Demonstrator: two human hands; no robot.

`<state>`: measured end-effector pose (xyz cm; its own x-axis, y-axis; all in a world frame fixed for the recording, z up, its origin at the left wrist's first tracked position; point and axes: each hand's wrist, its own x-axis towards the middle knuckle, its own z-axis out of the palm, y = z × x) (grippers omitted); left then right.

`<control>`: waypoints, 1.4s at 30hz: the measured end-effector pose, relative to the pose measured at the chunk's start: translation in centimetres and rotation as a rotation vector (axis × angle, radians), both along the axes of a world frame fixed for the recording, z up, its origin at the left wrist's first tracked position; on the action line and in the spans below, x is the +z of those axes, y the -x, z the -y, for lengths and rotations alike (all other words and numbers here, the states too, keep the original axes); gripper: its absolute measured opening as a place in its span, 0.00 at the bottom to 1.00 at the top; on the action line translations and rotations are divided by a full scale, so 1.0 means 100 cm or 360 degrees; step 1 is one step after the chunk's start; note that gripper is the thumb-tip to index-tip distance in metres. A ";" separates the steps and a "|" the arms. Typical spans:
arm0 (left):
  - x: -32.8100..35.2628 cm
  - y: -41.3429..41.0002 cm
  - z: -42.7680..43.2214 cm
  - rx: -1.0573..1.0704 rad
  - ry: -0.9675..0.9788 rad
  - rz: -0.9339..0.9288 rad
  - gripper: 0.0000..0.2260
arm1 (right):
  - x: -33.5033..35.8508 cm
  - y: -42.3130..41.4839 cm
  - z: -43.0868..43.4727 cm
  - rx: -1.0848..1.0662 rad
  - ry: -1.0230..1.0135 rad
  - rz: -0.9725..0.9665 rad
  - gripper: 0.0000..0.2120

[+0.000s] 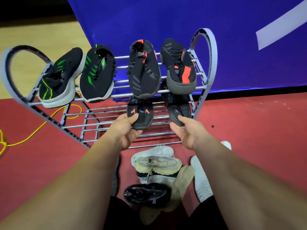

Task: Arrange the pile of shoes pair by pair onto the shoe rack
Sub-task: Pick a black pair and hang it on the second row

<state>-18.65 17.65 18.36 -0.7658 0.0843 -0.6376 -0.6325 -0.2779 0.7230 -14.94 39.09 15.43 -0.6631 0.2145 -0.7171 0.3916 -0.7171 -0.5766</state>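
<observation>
You are gripping 2 black shoes over the second shelf of the rack [211, 52], left hand [126, 128] clamped on the left shoe [140, 113], right hand [187, 131] on the right shoe [180, 110], aiming to set them level and parallel.

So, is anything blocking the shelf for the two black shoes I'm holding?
Nothing visible. The left hand and right hand hold black orange-marked shoes over bare bars of the grey metal rack's second tier; the black-and-red pair on top only overhangs them.

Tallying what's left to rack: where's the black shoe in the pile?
Head view, bottom centre: the black shoe lies closest to the person, next to the beige shoes, with the white shoe beyond them.
</observation>
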 end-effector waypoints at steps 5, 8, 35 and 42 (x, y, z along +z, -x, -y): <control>-0.008 0.008 -0.026 -0.0095 -0.0160 0.0020 0.15 | 0.005 0.005 -0.003 -0.0085 0.0077 -0.0086 0.17; -0.022 0.003 -0.027 -0.0326 0.0089 0.0283 0.18 | 0.000 0.001 -0.004 0.0159 -0.0136 0.0096 0.18; -0.036 0.013 -0.046 -0.0338 0.0123 0.0295 0.12 | 0.011 0.011 0.002 0.0227 -0.0261 0.0164 0.06; -0.040 0.014 -0.047 -0.0299 0.0127 0.0307 0.13 | 0.010 0.014 0.000 0.0204 -0.0261 0.0189 0.06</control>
